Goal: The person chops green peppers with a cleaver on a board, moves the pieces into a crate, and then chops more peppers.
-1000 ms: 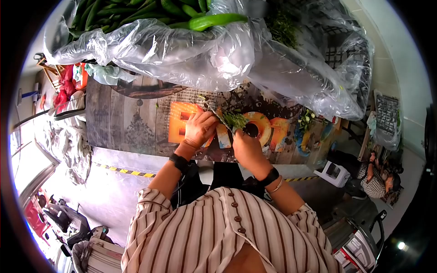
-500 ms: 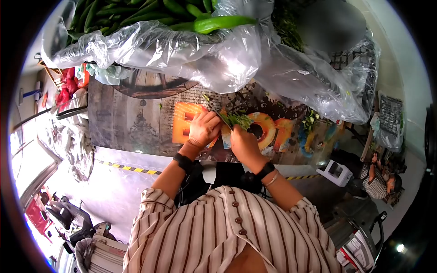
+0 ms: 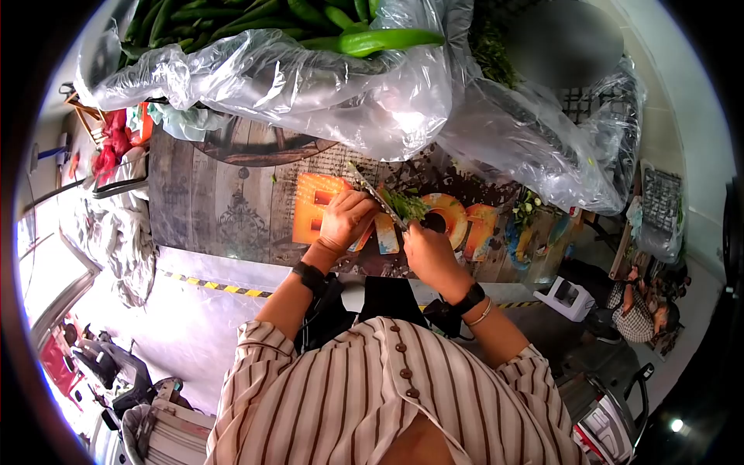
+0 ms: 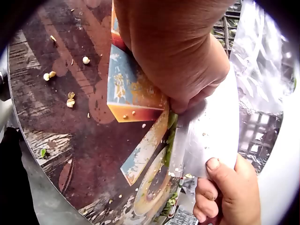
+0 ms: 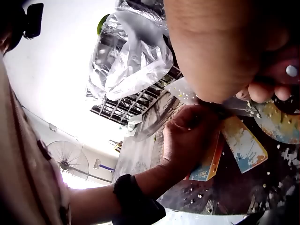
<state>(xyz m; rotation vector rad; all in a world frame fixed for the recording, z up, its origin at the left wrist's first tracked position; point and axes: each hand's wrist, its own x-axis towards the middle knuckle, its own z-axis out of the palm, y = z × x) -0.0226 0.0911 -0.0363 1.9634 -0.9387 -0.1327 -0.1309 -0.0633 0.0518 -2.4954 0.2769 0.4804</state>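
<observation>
My right hand (image 3: 430, 252) grips a knife (image 4: 213, 124) by its handle, the thumb against the broad pale blade. The blade slants up and left, right beside my left hand (image 3: 346, 219). My left hand's fingers are curled over leafy greens (image 4: 172, 136) at the blade; most of what they hold is hidden. Cut greens (image 3: 408, 206) lie on the blade's right side, above my right hand. Small pale bits cling to the blade. In the right wrist view, my left hand (image 5: 190, 140) looks bunched on the table.
The printed wooden-look table (image 3: 194, 198) carries scattered pale crumbs and a small heap of greens (image 3: 527, 208) to the right. Behind it, a plastic-lined crate holds long green peppers (image 3: 372, 40). Another plastic-lined black crate (image 3: 632, 101) stands at back right.
My right hand has shifted slightly right and toward my body with the knife, and more of the blade shows. My left hand stays in nearly the same place.
</observation>
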